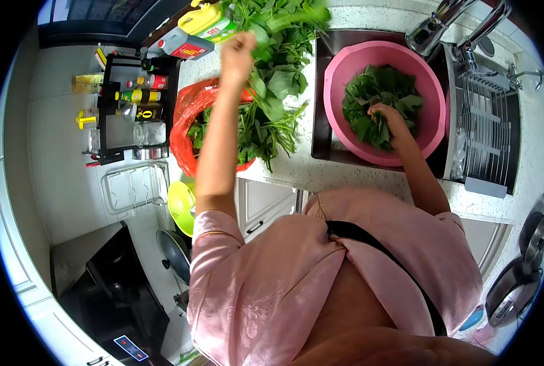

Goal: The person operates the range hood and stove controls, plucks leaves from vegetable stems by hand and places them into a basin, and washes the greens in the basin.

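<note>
My left hand [238,56] is raised over the counter, its fingers closed around the stem end of some leafy greens [261,40]; part of the greens is blurred. Inside the pink basin [335,91], my right hand [389,118] is closed on a bunch of dark green leaves [382,131], and more leaves lie around it. Below my left forearm, a red plastic bag [186,110] lies open with leafy stems in and beside it. A large heap of greens [287,82] spreads over the counter between the bag and the sink.
The basin sits in a dark sink [322,143], with a faucet [434,27] behind it and a metal dish rack [489,122] on the right. A yellow bottle [205,19] and a grey jug [183,44] stand back left. A rack of condiment bottles [144,96] is further left, near a lime-green bowl [181,207].
</note>
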Tool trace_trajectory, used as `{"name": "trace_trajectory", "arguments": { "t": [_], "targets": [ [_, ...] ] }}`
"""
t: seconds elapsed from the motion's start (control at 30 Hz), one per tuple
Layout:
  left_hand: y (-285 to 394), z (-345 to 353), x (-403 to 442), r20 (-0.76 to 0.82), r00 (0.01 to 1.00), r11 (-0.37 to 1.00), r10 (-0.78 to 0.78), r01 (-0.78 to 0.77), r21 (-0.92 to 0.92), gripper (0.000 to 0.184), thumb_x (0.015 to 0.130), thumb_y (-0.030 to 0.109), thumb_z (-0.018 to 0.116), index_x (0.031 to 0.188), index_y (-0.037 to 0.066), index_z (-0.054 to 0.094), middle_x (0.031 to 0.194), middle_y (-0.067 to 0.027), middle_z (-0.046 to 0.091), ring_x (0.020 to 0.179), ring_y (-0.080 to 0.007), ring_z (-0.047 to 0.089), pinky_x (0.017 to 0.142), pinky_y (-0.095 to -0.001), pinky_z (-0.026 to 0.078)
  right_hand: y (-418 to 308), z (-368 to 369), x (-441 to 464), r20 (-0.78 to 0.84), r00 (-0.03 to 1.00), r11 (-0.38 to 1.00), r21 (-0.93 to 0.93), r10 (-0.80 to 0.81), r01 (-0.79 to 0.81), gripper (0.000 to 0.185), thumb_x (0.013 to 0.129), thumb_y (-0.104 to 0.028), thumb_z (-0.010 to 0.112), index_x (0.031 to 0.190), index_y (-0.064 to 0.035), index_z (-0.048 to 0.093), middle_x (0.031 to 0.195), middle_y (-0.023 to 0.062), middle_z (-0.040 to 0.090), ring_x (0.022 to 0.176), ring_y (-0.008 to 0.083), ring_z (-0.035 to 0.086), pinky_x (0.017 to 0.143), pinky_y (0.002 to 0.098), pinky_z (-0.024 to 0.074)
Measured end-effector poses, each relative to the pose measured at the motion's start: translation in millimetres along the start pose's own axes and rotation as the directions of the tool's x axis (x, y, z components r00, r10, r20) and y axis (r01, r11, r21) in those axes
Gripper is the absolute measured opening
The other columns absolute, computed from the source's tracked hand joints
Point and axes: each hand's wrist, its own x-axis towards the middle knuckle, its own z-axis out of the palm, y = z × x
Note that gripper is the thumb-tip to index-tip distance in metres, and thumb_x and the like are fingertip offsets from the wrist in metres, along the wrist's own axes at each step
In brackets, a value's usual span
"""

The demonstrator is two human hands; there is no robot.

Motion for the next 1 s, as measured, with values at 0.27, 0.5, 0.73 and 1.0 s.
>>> {"name": "trace_trajectory", "arguments": {
  "t": [0.27,0.5,0.73,1.0],
  "targets": [
    [-27.2,-25.2,167.5,0.267,0.921,0.790,0.283,-0.382,0.480,0.042,0.087,0.033,0.056,0.109,-0.002,0.058,0.089,-0.0095,0.066,0.077,-0.0111,0.057,0.072,-0.0234,0.044,-12.0,-30.8,2.5,-0.252,0.928,0.908,-0.384,-0.274,0.164,0.020,0.078,-0.019,0.058,0.084,-0.0007,0.063,0.081,0.0030,0.059,0.075,0.0096,0.052,0.066,0.0232,0.0410],
    [-120.2,-0.1,124.2,0.380,0.912,0.570,0.151,-0.395,0.721,0.066,0.083,0.057,0.046,0.126,0.006,0.048,0.132,-0.0264,0.037,0.124,-0.0377,0.034,0.100,-0.0400,0.031,-69.8,-68.4,1.6,-0.231,0.629,0.503,-0.812,-0.742,0.295,0.022,0.080,-0.023,0.058,0.085,-0.0034,0.066,0.072,0.0068,0.063,0.070,0.0154,0.060,0.067,0.0263,0.0454],
    [-49.2,-13.5,10.0,0.042,0.952,0.814,0.302,-0.281,0.508,0.046,0.081,0.031,0.065,0.116,0.003,0.055,0.118,-0.0185,0.050,0.105,-0.0247,0.051,0.089,-0.0344,0.041,16.6,-72.8,77.8,0.122,0.820,-0.217,-0.976,-0.560,-0.003,0.076,0.072,-0.057,0.060,0.134,-0.0193,0.035,0.140,0.0171,0.027,0.121,0.0380,0.036,0.092,0.0506,0.0365],
    [-50.8,-58.7,-171.4,-0.266,0.964,0.887,0.021,0.104,0.449,0.019,0.081,0.013,0.064,0.095,0.000,0.064,0.088,-0.0078,0.062,0.074,-0.0098,0.056,0.056,-0.0212,0.045,83.4,-84.3,129.4,-0.189,0.981,-0.476,-0.860,-0.036,-0.183,0.108,0.061,-0.067,0.063,0.143,-0.0215,0.009,0.148,0.0107,-0.006,0.130,0.0444,0.012,0.093,0.0713,0.0160]
  ]
}}
